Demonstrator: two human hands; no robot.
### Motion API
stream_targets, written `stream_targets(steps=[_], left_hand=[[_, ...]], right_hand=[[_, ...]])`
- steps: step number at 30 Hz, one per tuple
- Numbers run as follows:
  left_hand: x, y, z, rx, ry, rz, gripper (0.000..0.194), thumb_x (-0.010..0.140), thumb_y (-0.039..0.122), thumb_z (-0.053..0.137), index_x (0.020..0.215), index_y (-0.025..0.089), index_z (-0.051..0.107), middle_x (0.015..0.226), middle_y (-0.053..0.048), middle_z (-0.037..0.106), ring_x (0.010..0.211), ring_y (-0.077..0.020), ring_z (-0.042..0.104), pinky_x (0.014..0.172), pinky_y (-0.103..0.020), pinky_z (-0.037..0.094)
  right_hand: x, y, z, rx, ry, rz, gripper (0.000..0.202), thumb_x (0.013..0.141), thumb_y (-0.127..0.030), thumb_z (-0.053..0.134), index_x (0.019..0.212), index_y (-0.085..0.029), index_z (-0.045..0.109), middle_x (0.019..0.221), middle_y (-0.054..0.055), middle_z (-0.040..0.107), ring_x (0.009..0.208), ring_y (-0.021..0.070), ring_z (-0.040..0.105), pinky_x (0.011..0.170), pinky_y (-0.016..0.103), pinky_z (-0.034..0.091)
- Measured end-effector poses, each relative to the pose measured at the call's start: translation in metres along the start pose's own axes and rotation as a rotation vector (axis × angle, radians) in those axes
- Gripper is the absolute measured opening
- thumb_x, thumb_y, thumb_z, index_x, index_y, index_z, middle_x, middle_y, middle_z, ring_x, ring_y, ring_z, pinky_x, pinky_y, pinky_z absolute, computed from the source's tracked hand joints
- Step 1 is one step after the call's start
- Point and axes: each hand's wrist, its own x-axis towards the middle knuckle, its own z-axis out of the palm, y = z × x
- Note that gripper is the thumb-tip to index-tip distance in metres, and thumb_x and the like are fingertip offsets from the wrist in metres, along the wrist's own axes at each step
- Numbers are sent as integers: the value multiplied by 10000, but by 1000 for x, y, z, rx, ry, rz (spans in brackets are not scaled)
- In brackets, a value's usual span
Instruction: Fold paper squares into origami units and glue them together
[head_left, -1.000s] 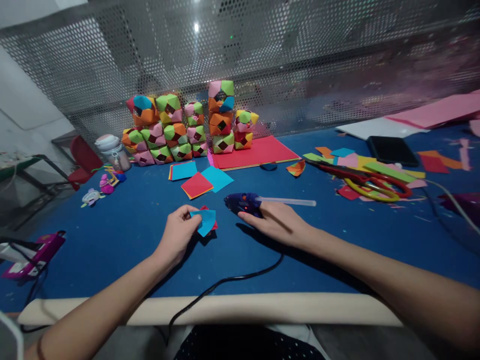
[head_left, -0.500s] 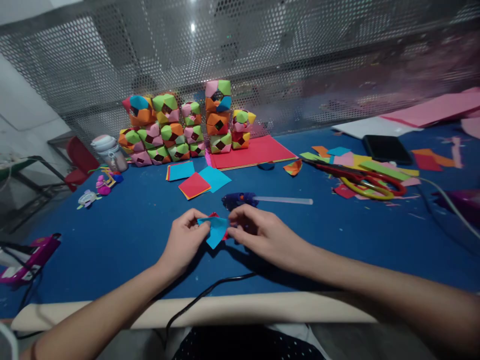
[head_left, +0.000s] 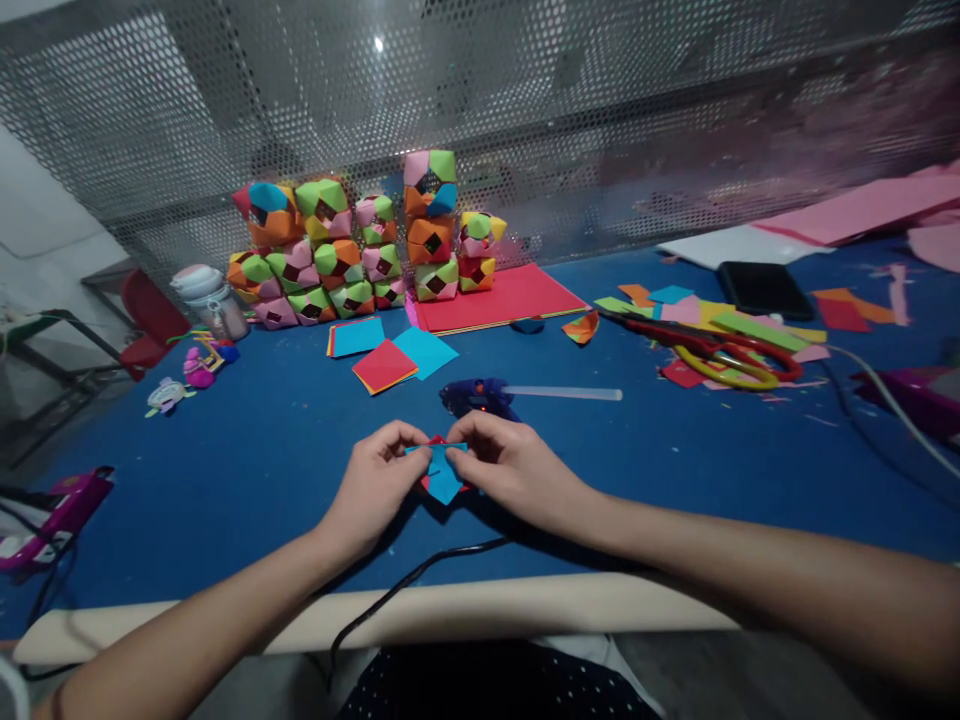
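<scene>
Between my hands is a small folded paper piece [head_left: 445, 484], blue on the near face with red showing at its top and lower sides. My left hand [head_left: 379, 485] pinches its left part between thumb and fingers. My right hand [head_left: 517, 470] pinches the right part the same way. Just beyond them lies a dark blue glue gun [head_left: 476, 394] with a clear glue stick [head_left: 566, 393] sticking out to the right. Behind it are red paper squares [head_left: 385, 367] and blue paper squares [head_left: 424, 352].
Stacked folded-paper cubes [head_left: 345, 265] stand at the back beside red sheets [head_left: 502, 300]. To the right lie scissors [head_left: 727, 365], paper scraps [head_left: 757, 330] and a black phone [head_left: 769, 290]. A bottle [head_left: 206, 295] stands at the left. A black cable [head_left: 416, 573] crosses the near edge.
My right thumb and fingers have closed on the right side of the folded paper, where they were loosely beside it. The paper has turned so its top edge lies level.
</scene>
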Motion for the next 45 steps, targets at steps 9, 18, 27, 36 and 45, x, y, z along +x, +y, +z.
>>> stream_targets(steps=[9, 18, 27, 36, 45], left_hand=[[2, -2, 0, -196, -87, -73, 66, 752, 211, 561, 728, 151, 551, 594, 21, 569, 530, -102, 559, 528, -228, 479], [-1, 3, 0, -99, -80, -57, 69, 765, 203, 542, 734, 146, 565, 611, 26, 566, 542, -90, 541, 525, -207, 438], [0, 0, -5, 169, -2, 126, 94, 771, 209, 546, 700, 156, 577, 636, 45, 520, 605, -81, 452, 566, -195, 363], [-2, 1, -5, 308, -31, 241, 115, 796, 182, 517, 702, 163, 581, 621, 47, 503, 556, -71, 417, 515, -189, 328], [-7, -2, -4, 448, -61, 412, 98, 799, 150, 507, 766, 168, 597, 593, 50, 505, 504, -62, 403, 508, -200, 321]], right_hand=[[-2, 0, 0, 49, -16, -81, 73, 793, -135, 485, 814, -176, 541, 692, -29, 528, 609, 86, 472, 556, 210, 386], [-1, 2, -4, -175, -14, -293, 155, 778, -67, 453, 779, -160, 577, 734, 2, 579, 669, 98, 518, 633, 232, 409], [-2, 0, -1, 58, -25, -28, 111, 748, -158, 536, 856, -173, 514, 731, -21, 546, 575, 77, 470, 527, 216, 392], [-1, -4, -4, 123, -70, 23, 52, 779, -209, 516, 822, -180, 516, 720, -22, 517, 616, 92, 468, 572, 234, 401], [3, -7, -10, 244, -167, 159, 125, 767, -269, 585, 786, -162, 524, 658, -28, 510, 596, 88, 475, 557, 232, 409]])
